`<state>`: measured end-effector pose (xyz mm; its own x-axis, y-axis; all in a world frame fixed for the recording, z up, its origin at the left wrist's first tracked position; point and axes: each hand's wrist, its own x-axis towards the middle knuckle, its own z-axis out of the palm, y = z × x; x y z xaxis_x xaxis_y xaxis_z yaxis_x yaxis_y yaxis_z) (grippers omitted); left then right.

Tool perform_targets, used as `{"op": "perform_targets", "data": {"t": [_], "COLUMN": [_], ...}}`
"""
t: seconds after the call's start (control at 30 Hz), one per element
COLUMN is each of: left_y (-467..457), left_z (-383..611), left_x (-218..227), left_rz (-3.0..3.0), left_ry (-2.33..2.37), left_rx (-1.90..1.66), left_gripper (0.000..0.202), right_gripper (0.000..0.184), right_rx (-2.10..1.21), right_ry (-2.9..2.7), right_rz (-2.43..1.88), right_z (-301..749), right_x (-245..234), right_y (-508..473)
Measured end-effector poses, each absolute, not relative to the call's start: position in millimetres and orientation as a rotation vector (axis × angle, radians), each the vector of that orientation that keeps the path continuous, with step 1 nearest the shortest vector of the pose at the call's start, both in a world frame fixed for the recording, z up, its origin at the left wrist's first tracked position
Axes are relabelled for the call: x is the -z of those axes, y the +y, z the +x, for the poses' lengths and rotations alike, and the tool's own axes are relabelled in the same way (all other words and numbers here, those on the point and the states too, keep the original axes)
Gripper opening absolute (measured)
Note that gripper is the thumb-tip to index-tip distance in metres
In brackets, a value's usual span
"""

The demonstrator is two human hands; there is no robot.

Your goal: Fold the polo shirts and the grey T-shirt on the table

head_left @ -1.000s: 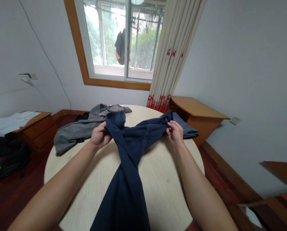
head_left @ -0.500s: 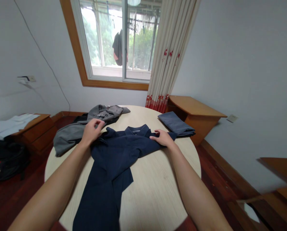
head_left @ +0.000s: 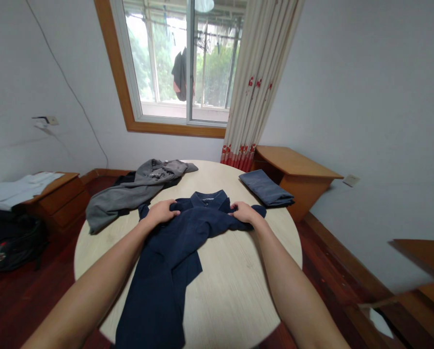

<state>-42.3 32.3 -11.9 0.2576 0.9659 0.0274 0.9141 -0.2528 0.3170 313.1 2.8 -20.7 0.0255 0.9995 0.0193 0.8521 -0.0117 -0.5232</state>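
A navy collared shirt [head_left: 188, 232] lies spread on the round table, its collar [head_left: 208, 198] at the far end and its body running toward me. On the shirt's left shoulder, my left hand [head_left: 162, 212] is closed, thumb and fingers pinching the cloth. My right hand [head_left: 243, 212] pinches the fabric at the right shoulder, just beside the collar. One sleeve pokes out past the right hand. The lower end of the shirt hangs toward the near table edge, partly out of frame.
On the pale round table [head_left: 235, 291], a crumpled grey garment [head_left: 126, 194] with dark cloth under it lies at the far left, and a folded blue-grey garment [head_left: 266, 187] at the right. A wooden desk [head_left: 300, 165] and a curtain [head_left: 258, 72] stand behind.
My left hand has come down and right onto the shirt's left shoulder and closed on it. My right hand stays at the right shoulder, shifting slightly; the cloth there has bunched up.
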Motion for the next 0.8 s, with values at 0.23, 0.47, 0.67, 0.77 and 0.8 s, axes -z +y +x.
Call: {"op": "perform_targets", "data": {"t": [0.23,0.47,0.67,0.77,0.8], "left_y": [37,41,30,16,10], "left_z": [-51,-70,-74,-72,-72], "left_x": [13,4,-19,-34,-39], "left_rz": [2.245,2.361,2.291,2.205,2.179], "left_ry": [1.762,1.855,1.908,1.845,1.809], "left_rx": [-0.479,-0.893,-1.297,-1.548,-1.628], "left_gripper": [0.038,0.033,0.031,0.03,0.031], "right_gripper": [0.032,0.016,0.04,0.055,0.057], "right_rx": [-0.403,-0.3,-0.377,-0.416,-0.405], "right_ry": [-1.877,-1.609,-1.109,-0.972,-0.944], "right_rz": [-2.142,-1.929,-1.33,-1.083,-1.021], "right_z": [313,318,318,309,307], "right_x": [13,4,-11,-24,-29], "right_y": [-1,-6,-7,-17,-21]}}
